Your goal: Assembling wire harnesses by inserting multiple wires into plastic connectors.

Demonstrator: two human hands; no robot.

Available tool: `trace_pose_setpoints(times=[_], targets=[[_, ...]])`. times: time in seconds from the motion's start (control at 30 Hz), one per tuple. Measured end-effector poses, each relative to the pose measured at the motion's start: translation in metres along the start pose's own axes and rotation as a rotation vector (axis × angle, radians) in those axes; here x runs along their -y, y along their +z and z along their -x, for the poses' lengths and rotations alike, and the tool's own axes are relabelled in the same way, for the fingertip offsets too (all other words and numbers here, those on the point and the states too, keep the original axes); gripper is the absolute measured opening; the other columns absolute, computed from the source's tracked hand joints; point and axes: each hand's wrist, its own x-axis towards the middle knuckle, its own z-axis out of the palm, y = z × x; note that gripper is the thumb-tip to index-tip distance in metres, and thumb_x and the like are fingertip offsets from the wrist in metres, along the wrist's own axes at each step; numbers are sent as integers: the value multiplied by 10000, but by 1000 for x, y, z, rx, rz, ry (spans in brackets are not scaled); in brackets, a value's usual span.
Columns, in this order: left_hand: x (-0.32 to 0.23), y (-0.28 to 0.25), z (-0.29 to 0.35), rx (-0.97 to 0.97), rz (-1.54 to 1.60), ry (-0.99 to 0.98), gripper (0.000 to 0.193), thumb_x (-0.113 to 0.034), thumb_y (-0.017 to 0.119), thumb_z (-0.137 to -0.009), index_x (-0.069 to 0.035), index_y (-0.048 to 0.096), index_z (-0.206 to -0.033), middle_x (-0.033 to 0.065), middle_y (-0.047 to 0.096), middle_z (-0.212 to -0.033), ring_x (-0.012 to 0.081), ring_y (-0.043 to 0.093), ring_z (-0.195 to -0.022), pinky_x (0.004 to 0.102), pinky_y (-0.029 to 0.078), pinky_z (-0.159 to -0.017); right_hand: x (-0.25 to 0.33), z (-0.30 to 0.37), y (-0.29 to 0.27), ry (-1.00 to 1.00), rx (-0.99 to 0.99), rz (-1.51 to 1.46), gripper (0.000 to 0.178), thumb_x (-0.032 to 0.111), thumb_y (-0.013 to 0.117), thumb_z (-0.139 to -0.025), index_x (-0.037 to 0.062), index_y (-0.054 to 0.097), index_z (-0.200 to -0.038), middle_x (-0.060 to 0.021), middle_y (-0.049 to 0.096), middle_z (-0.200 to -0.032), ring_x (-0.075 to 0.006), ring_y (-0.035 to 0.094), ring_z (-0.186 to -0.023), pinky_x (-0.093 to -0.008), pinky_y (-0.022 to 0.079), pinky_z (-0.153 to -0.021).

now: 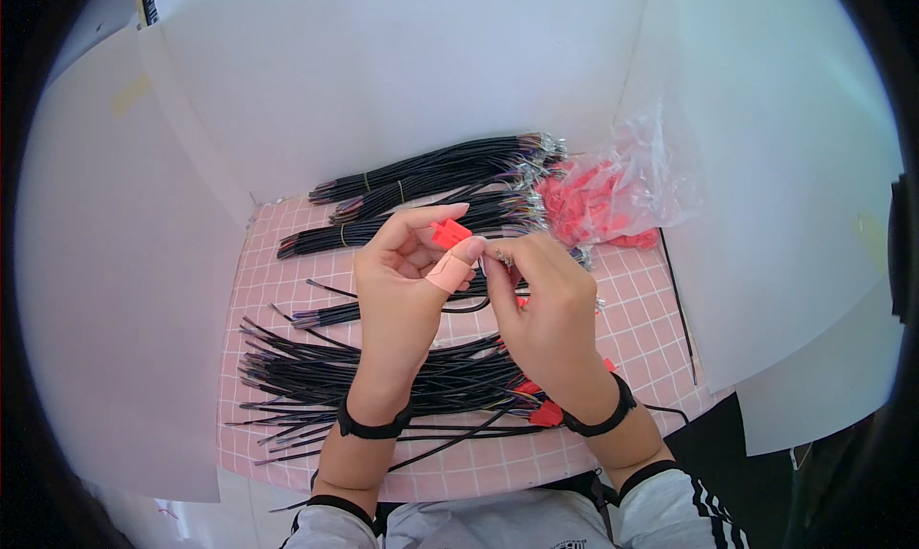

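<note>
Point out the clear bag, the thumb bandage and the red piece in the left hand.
Clear bag (653, 156): head view, bare upper part.
Thumb bandage (449, 272): head view, its middle.
Red piece (449, 233): head view, its middle.

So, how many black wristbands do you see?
2. One wristband circles the wrist below the left hand; the other wristband circles the wrist below the right hand.
</note>
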Motion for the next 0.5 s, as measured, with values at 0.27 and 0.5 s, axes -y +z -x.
trace_pose_setpoints(times=[0.27, 0.5], targets=[[0, -11, -9, -26, 217, -130, 210, -83, 603, -776, 6, 549, -959, 56, 584, -748, 72, 515, -588, 183, 419, -536, 0, -11, -9, 613, 95, -749, 158, 21, 605, -759, -36, 570, -902, -84, 617, -791, -96, 580, -695, -212, 477, -636], [-1, -13, -10, -20, 278, -138, 206, -87, 598, -783, 3, 550, -962, 47, 583, -739, 61, 503, -576, 183, 414, -537, -2, -10, -7, 668, 60, -902, 85, 31, 594, -772, -29, 578, -828, -75, 612, -755, -90, 576, -677, -202, 470, -620]])
